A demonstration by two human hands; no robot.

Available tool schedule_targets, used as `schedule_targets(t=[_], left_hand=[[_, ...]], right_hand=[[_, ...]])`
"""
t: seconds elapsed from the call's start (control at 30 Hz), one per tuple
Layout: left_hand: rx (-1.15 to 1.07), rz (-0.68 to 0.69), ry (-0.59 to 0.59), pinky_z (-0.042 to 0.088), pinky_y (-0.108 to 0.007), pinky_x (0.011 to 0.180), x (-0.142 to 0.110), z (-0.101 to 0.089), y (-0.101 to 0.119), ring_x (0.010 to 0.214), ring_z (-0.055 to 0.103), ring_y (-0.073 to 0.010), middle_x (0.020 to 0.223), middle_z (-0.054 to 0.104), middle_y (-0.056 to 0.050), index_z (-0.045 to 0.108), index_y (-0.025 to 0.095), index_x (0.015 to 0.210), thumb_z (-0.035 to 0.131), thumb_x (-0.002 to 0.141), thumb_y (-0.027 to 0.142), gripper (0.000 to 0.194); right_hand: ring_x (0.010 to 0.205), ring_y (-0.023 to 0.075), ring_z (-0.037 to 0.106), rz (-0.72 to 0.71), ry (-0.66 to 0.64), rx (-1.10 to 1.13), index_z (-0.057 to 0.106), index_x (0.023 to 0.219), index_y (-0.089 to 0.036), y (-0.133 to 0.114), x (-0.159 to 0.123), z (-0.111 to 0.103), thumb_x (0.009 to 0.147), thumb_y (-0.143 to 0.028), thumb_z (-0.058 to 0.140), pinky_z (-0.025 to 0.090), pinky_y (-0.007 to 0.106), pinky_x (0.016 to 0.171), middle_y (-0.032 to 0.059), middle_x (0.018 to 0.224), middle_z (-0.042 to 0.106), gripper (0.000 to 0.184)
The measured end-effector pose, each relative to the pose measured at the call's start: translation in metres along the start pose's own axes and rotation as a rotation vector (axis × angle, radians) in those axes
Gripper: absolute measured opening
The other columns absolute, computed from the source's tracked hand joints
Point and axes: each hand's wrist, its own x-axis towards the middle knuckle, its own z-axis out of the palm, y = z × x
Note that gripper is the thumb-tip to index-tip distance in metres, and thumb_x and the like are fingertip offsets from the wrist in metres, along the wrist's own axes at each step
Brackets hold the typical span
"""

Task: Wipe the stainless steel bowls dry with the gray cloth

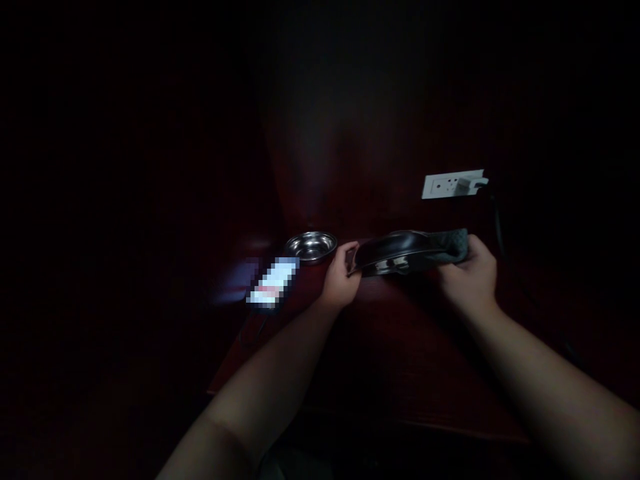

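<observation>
Both hands hold a dark, glossy, rounded object (395, 247) with shiny metallic patches along its near side; the dim light hides its exact kind. My left hand (344, 277) is closed on its left end, thumb on top. At the other end, my right hand (470, 270) grips it together with a dark green cloth (453, 244), the fingers partly hidden. A shiny steel bowl (311, 248) stands just left of my left hand. Nearer to me lies a phone (273, 283) with a lit, pixelated screen.
The dark red wooden table (380, 373) meets a wall behind. A white socket plate (453, 185) on that wall holds a plug (474, 183), with a dark cable (497, 223) hanging at the right. A thin cord (263, 325) runs near the phone. Deep shadow covers both sides.
</observation>
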Motion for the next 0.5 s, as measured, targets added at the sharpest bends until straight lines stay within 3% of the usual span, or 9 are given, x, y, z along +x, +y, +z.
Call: schedule_targets(t=[0.1, 0.23, 0.5], left_hand=[[-0.039, -0.053, 0.041, 0.046, -0.039, 0.095, -0.002, 0.0, -0.001, 0.11, 0.057, -0.0226, 0.128, 0.052, -0.013, 0.041, 0.019, 0.127, 0.06, 0.08, 0.028, 0.052], [-0.037, -0.024, 0.022, 0.039, -0.042, 0.103, -0.005, 0.001, -0.002, 0.117, 0.053, -0.0237, 0.128, 0.054, -0.011, 0.04, 0.021, 0.13, 0.064, 0.077, 0.031, 0.058], [-0.149, -0.098, 0.001, 0.038, -0.038, 0.105, -0.005, 0.01, 0.001, 0.112, 0.058, -0.02, 0.121, 0.061, -0.012, 0.046, 0.015, 0.125, 0.058, 0.082, 0.022, 0.046]], right_hand=[[0.074, 0.0215, 0.06, 0.085, 0.005, 0.073, 0.058, 0.077, -0.024, -0.001, 0.001, 0.002, 0.063, -0.024, 0.07, 0.048, 0.033, 0.067, 0.0017, 0.078, 0.063, 0.018], [0.083, 0.0253, 0.063, 0.166, 0.032, 0.178, 0.062, 0.083, -0.024, 0.0, 0.001, 0.006, 0.061, -0.029, 0.073, 0.052, 0.038, 0.072, 0.0032, 0.083, 0.066, 0.025], [0.068, 0.02, 0.064, 0.269, -0.096, 0.33, 0.063, 0.093, -0.021, 0.007, -0.001, 0.013, 0.06, -0.026, 0.075, 0.053, 0.031, 0.056, 0.003, 0.083, 0.068, 0.036]])
